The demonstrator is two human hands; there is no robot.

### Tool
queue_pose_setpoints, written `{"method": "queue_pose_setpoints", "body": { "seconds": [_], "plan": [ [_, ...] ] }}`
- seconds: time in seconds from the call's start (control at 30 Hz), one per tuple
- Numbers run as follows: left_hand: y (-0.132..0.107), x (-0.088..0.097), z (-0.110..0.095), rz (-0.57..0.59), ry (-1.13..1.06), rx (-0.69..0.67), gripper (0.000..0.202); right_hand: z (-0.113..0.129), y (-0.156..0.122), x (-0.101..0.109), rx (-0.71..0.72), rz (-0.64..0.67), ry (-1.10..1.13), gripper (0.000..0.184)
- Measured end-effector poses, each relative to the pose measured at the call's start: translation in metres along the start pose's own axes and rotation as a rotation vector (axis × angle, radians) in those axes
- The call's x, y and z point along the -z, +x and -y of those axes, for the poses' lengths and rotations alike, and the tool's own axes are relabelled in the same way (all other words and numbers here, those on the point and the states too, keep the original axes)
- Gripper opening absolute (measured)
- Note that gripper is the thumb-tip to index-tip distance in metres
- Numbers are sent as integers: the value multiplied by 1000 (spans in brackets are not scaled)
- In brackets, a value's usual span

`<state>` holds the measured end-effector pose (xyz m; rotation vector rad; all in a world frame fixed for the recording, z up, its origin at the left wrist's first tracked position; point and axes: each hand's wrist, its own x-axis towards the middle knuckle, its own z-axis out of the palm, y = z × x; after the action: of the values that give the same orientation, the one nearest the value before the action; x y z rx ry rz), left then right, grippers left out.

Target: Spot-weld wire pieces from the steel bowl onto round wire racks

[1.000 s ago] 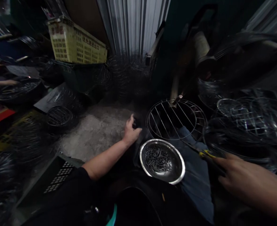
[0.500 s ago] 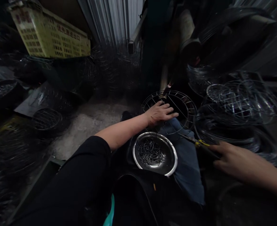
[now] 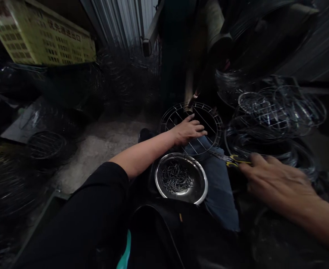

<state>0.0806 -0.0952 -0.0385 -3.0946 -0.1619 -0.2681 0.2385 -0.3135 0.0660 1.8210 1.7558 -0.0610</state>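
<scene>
The left hand (image 3: 188, 130) had left the floor. A second before it was down by a dark thing on the concrete; half a second before it had reached the round wire rack (image 3: 209, 116), and it lay there still. Its fingers (image 3: 199, 129) were spread flat across the bars, pinching nothing, with the rack's far rim just beyond the fingertips. So the rack was now under the palm, held steady over the knee.

The right hand (image 3: 276, 183) had drawn a little nearer. Its fingers were closed round the yellow handles of the pliers (image 3: 233, 160), whose nose pointed toward the rack's near rim.

Just below the left wrist sat a steel bowl (image 3: 203, 175) of small wire hooks (image 3: 177, 176), untouched. Beyond the right knuckles more wire racks (image 3: 279, 112) were piled.
</scene>
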Motion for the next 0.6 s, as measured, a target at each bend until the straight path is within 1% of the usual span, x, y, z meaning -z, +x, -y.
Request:
{"method": "queue_pose_setpoints", "body": {
  "seconds": [0.13, 0.27, 0.33, 0.4, 0.5, 0.6],
  "plan": [
    [2, 1, 0, 27, -51, 4, 46, -3, -3, -4, 62, -89, -68, 32],
    [3, 1, -2, 27, -66, 25, 46, -4, -1, -3, 48, -78, -61, 30],
    [3, 2, -3, 26, -62, 30, 47, 0, -1, -1, -6, -20, 3, 25],
    [2, 2, -3, 27, -51, 34, 47, 6, 0, -1, -85, 77, 106, 24],
    [1, 3, -5, 9, -35, 42, 48, 15, 2, -9, -208, 190, 284, 35],
    [-1, 2, -6, -16, -30, 48, 47, 18, 4, -22, -257, 207, 420, 43]
  ]
}}
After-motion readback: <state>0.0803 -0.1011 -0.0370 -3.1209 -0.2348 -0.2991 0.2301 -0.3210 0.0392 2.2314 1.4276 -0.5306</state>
